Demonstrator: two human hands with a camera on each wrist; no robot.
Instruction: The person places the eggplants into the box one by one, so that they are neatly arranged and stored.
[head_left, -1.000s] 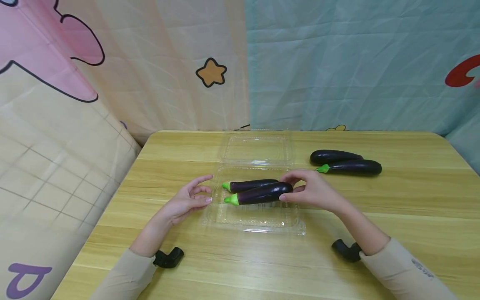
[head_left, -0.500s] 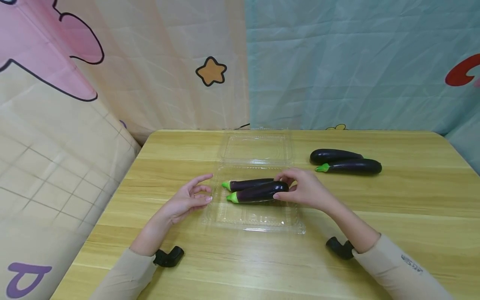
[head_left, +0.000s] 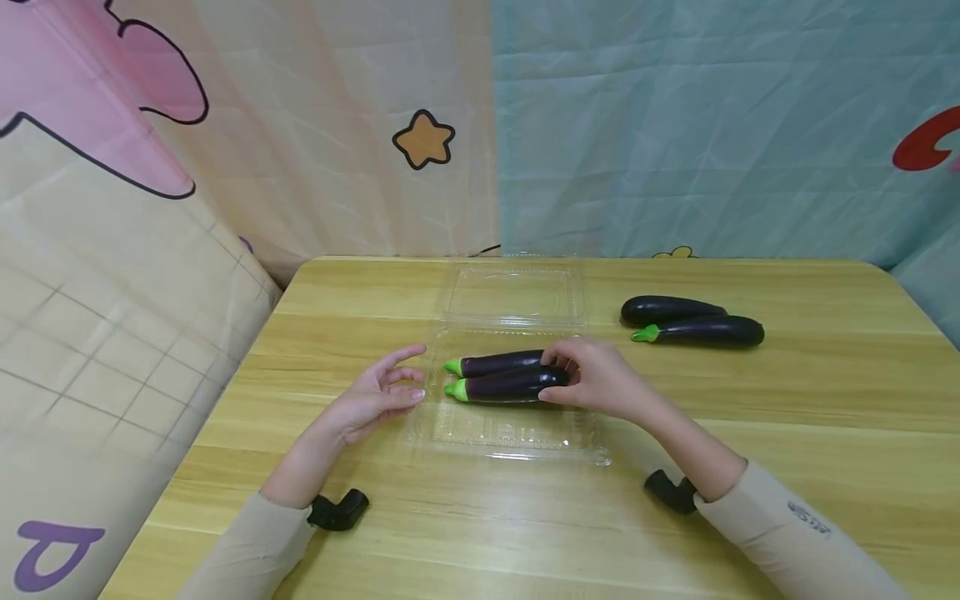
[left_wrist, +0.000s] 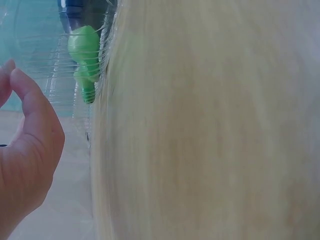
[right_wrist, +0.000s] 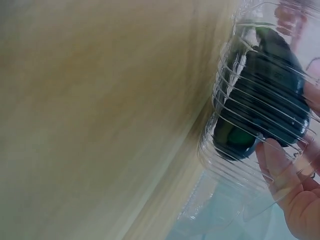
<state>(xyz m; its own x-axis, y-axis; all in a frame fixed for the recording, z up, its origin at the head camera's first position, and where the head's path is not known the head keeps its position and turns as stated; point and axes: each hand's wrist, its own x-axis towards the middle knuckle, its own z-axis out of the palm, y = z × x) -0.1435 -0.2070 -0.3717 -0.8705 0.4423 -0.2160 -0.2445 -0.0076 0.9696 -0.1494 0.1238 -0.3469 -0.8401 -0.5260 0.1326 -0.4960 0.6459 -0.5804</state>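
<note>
Two dark purple eggplants lie side by side in a clear plastic clamshell box (head_left: 517,454), green stems to the left. My right hand (head_left: 603,379) holds the blunt end of the nearer eggplant (head_left: 502,386), thumb on the near side and fingers over the far side. The farther eggplant (head_left: 498,364) has its right end partly hidden by those fingers. Beside the box's left wall, my left hand (head_left: 375,400) has relaxed, parted fingers and holds nothing. The left wrist view shows a green stem (left_wrist: 84,45) through the ribbed wall.
The box's lid (head_left: 516,297) lies folded back towards the table's far edge. Right of it, two more eggplants rest on the wooden table (head_left: 480,533), one dark eggplant (head_left: 667,312) behind another eggplant (head_left: 708,332). A patterned curtain (head_left: 645,125) hangs behind.
My right hand has moved left and slightly lower with the nearer eggplant, which now sits alongside the farther one in the box. My left hand has stayed in place.
</note>
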